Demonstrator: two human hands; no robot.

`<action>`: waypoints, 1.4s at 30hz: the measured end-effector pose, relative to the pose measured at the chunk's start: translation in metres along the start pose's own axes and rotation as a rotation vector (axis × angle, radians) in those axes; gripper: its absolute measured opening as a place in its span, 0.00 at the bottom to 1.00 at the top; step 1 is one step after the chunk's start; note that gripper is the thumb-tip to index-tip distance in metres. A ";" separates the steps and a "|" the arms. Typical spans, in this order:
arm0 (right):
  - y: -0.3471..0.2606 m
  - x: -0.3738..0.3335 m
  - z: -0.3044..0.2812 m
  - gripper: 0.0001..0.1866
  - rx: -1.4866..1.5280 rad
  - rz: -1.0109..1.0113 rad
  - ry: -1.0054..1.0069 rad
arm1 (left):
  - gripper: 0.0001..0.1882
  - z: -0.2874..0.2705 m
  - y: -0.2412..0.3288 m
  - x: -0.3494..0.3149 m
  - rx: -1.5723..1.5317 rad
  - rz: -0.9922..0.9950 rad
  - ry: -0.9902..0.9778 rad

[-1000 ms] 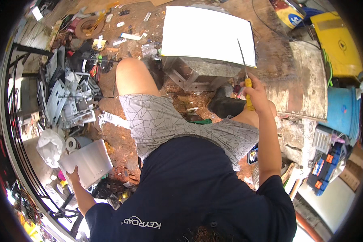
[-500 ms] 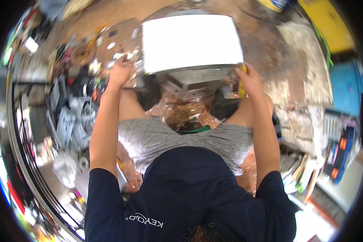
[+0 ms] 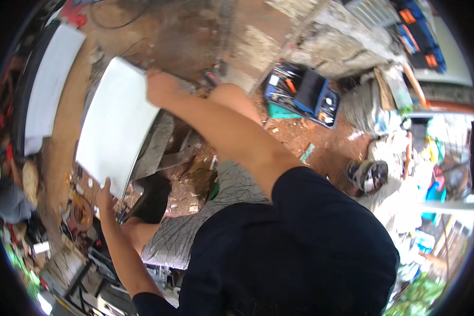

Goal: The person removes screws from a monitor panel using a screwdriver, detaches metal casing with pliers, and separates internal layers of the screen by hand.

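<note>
Reddish, littered ground (image 3: 329, 155) spreads around me, with an open blue toolbox (image 3: 309, 95) to my right. My left hand (image 3: 105, 196) grips one end of the white panel (image 3: 113, 118), thumb on top; my right hand (image 3: 160, 88) touches the opposite end, too blurred to tell whether it grips. Supporting both ends evenly should keep it from flexing. It sits over a grey metal stand (image 3: 160, 141), looking thin, plain and smooth.

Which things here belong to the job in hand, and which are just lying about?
Apparently in the job:
- white panel
- left hand and right hand, at its edges
- grey metal block, beneath the panel

Apparently lying about:
- open toolbox
- brown roll
- blue-and-orange case
</note>
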State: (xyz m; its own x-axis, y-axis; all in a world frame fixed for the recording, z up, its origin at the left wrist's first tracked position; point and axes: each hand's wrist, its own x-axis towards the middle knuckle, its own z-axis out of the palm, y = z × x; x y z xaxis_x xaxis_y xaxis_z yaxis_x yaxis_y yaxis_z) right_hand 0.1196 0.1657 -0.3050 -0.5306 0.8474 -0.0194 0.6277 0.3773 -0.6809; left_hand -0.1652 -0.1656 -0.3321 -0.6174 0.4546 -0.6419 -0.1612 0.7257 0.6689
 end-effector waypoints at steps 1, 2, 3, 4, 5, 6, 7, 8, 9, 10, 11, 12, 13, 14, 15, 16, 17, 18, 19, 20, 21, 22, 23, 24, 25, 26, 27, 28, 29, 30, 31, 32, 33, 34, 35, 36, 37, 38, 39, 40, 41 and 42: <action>0.002 0.002 -0.002 0.22 0.136 0.111 0.034 | 0.30 -0.001 0.004 -0.007 -0.064 -0.006 0.010; 0.007 0.005 -0.008 0.20 -0.024 -0.012 -0.092 | 0.30 0.000 0.008 -0.013 -0.021 0.000 0.060; 0.005 0.010 -0.010 0.18 0.117 0.087 -0.009 | 0.30 0.001 0.011 -0.017 -0.016 -0.010 0.106; 0.008 0.011 -0.014 0.17 0.120 0.056 -0.020 | 0.31 0.002 0.015 -0.022 0.006 -0.025 0.140; 0.008 0.013 -0.017 0.19 0.099 0.059 -0.059 | 0.31 0.002 0.019 -0.026 0.009 -0.030 0.135; 0.009 0.014 -0.019 0.19 0.094 0.052 -0.049 | 0.31 0.002 0.023 -0.030 0.024 -0.037 0.183; 0.009 0.014 -0.020 0.20 0.109 0.086 -0.052 | 0.31 0.003 0.027 -0.033 0.021 -0.035 0.192; 0.010 0.014 -0.021 0.20 0.129 0.089 -0.050 | 0.30 0.002 0.029 -0.037 -0.014 0.010 0.232; 0.010 0.014 -0.022 0.21 0.142 0.095 -0.045 | 0.29 0.002 0.030 -0.040 -0.003 0.010 0.264; 0.011 0.013 -0.023 0.21 0.154 0.104 -0.057 | 0.29 0.001 0.032 -0.042 0.005 0.004 0.263; 0.011 0.013 -0.024 0.21 0.161 0.117 -0.070 | 0.29 0.000 0.031 -0.044 -0.002 0.018 0.343; 0.012 0.012 -0.024 0.21 0.171 0.116 -0.055 | 0.30 -0.001 0.029 -0.044 -0.135 0.119 0.348; 0.013 0.013 -0.025 0.21 0.146 0.108 -0.076 | 0.30 -0.002 0.027 -0.043 -0.114 0.170 0.377; 0.013 0.012 -0.025 0.21 0.128 0.087 -0.070 | 0.31 -0.004 0.024 -0.041 -0.091 0.200 0.414; 0.014 0.013 -0.024 0.22 0.106 0.068 -0.074 | 0.32 -0.005 0.021 -0.038 -0.072 0.250 0.432; 0.015 0.012 -0.023 0.22 0.112 0.039 -0.058 | 0.33 -0.008 0.018 -0.036 -0.097 0.234 0.408; 0.015 0.013 -0.023 0.22 0.127 0.029 -0.042 | 0.34 -0.010 0.015 -0.033 -0.127 0.240 0.366; 0.017 0.013 -0.022 0.22 0.131 0.039 -0.056 | 0.34 -0.012 0.012 -0.032 -0.140 0.243 0.350; 0.018 0.013 -0.021 0.22 0.129 0.052 -0.062 | 0.33 -0.014 0.009 -0.031 -0.148 0.208 0.355; 0.019 0.013 -0.019 0.22 0.137 0.058 -0.070 | 0.31 -0.014 0.006 -0.030 -0.287 0.225 0.283; 0.021 0.014 -0.017 0.22 0.140 0.070 -0.065 | 0.30 -0.013 0.004 -0.029 -0.291 0.232 0.263; 0.024 0.015 -0.016 0.23 0.138 0.077 -0.041 | 0.31 -0.013 0.002 -0.029 -0.193 0.229 0.265; 0.026 0.016 -0.015 0.23 0.110 0.106 -0.047 | 0.31 -0.012 0.001 -0.028 -0.092 0.206 0.275; 0.028 0.017 -0.014 0.23 0.078 0.130 -0.038 | 0.31 -0.009 -0.001 -0.028 -0.186 0.226 0.244; 0.031 0.018 -0.014 0.23 0.045 0.146 -0.020 | 0.31 -0.006 -0.003 -0.026 -0.274 0.246 0.232; 0.035 0.020 -0.016 0.23 0.021 0.157 -0.024 | 0.31 -0.003 -0.006 -0.024 -0.364 0.254 0.187; 0.038 0.022 -0.019 0.24 -0.004 0.163 -0.024 | 0.31 -0.001 -0.009 -0.022 -0.305 0.243 0.256; 0.042 0.023 -0.022 0.24 -0.041 0.203 -0.043 | 0.31 0.000 -0.012 -0.019 -0.247 0.224 0.291; 0.045 0.024 -0.027 0.25 0.004 0.182 -0.083 | 0.31 0.002 -0.016 -0.016 -0.211 0.200 0.325; 0.048 0.027 -0.033 0.27 0.038 0.187 -0.136 | 0.30 0.002 -0.019 -0.011 -0.159 0.199 0.341; 0.052 0.028 -0.037 0.28 0.061 0.215 -0.162 | 0.31 0.004 -0.023 -0.007 -0.185 0.180 0.335; 0.056 0.028 -0.045 0.32 0.135 0.270 -0.247 | 0.31 0.005 -0.025 -0.003 -0.204 0.172 0.372; 0.058 0.026 -0.046 0.34 0.134 0.303 -0.284 | 0.31 0.006 -0.028 0.001 -0.247 0.145 0.387; 0.059 0.024 -0.048 0.36 0.139 0.313 -0.277 | 0.32 0.007 -0.030 0.004 -0.225 0.164 0.383; 0.060 0.022 -0.048 0.38 0.159 0.324 -0.307 | 0.32 0.009 -0.032 0.006 -0.228 0.168 0.357; 0.060 0.021 -0.048 0.37 0.180 0.325 -0.295 | 0.32 0.011 -0.033 0.008 -0.245 0.154 0.345; 0.060 0.019 -0.047 0.36 0.217 0.331 -0.320 | 0.32 0.015 -0.033 0.009 -0.259 0.149 0.355; 0.059 0.018 -0.045 0.35 0.255 0.337 -0.347 | 0.33 0.019 -0.033 0.010 -0.286 0.124 0.380; 0.058 0.017 -0.043 0.34 0.286 0.350 -0.347 | 0.33 0.023 -0.033 0.010 -0.338 0.112 0.392; 0.057 0.016 -0.041 0.33 0.235 0.303 -0.318 | 0.33 0.027 -0.033 0.011 -0.205 0.078 0.451; 0.055 0.015 -0.040 0.32 0.177 0.260 -0.260 | 0.34 0.030 -0.032 0.011 -0.097 0.061 0.499; 0.054 0.015 -0.039 0.31 0.119 0.215 -0.203 | 0.35 0.033 -0.031 0.011 -0.028 0.023 0.530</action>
State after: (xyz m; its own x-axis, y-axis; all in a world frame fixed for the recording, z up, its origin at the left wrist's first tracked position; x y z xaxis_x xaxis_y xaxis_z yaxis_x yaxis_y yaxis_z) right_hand 0.1673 0.2135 -0.3137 -0.5032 0.8069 -0.3094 0.6728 0.1411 -0.7263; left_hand -0.1415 -0.1665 -0.3721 -0.9243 0.1415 -0.3544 -0.1591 0.7013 0.6949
